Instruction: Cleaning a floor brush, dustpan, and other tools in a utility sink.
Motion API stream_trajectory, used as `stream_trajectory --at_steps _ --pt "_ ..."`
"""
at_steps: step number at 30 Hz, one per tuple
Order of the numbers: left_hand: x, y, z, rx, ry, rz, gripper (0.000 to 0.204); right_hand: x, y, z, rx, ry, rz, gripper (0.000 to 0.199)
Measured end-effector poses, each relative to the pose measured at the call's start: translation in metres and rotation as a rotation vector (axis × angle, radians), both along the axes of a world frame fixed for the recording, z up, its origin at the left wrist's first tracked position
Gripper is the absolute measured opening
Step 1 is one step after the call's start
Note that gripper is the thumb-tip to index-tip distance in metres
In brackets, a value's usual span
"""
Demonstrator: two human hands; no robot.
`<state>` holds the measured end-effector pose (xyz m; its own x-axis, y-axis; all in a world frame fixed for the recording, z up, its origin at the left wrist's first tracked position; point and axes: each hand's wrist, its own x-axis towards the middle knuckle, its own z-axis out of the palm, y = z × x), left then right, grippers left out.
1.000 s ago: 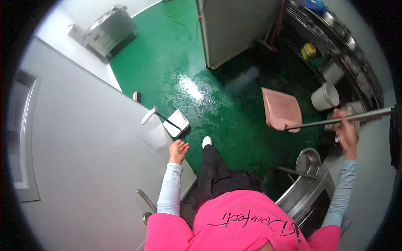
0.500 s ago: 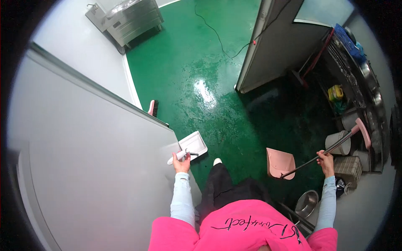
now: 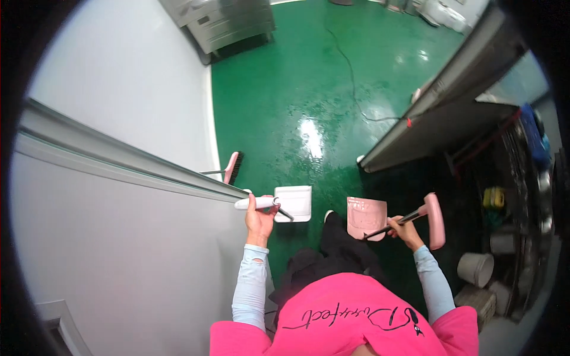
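Two dustpans, both lifted above the green floor (image 3: pixel 309 89). Left hand (image 3: pixel 260 221) wrapped tight round the handle of the white dustpan (image 3: pixel 294 203), near the floor's left edge by the wall. Right hand (image 3: pixel 405 228) closed on the dark pole of the pink dustpan (image 3: pixel 366 217), just right of the white one. Pink broom (image 3: pixel 231 168) leaning at the left edge. Judged a carrying step; next calls for firm grips and clearance from the wall corner.
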<state>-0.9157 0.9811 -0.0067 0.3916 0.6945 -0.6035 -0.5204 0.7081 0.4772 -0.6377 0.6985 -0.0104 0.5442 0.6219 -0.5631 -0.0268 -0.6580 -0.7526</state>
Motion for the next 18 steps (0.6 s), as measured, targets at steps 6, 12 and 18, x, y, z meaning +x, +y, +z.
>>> stream_trajectory --at_steps 6,12,18 --pt "0.05 0.033 0.13 0.107 0.078 0.061 0.03 0.075 0.096 0.058 0.161 -0.129 0.061 0.017" --pt "0.062 0.056 0.179 0.275 0.199 0.031 0.029 0.122 0.166 0.079 0.316 -0.035 0.039 0.016" --pt "-0.012 0.097 0.245 0.32 0.357 0.099 0.029 0.037 0.22 0.182 0.288 -0.097 0.047 0.026"
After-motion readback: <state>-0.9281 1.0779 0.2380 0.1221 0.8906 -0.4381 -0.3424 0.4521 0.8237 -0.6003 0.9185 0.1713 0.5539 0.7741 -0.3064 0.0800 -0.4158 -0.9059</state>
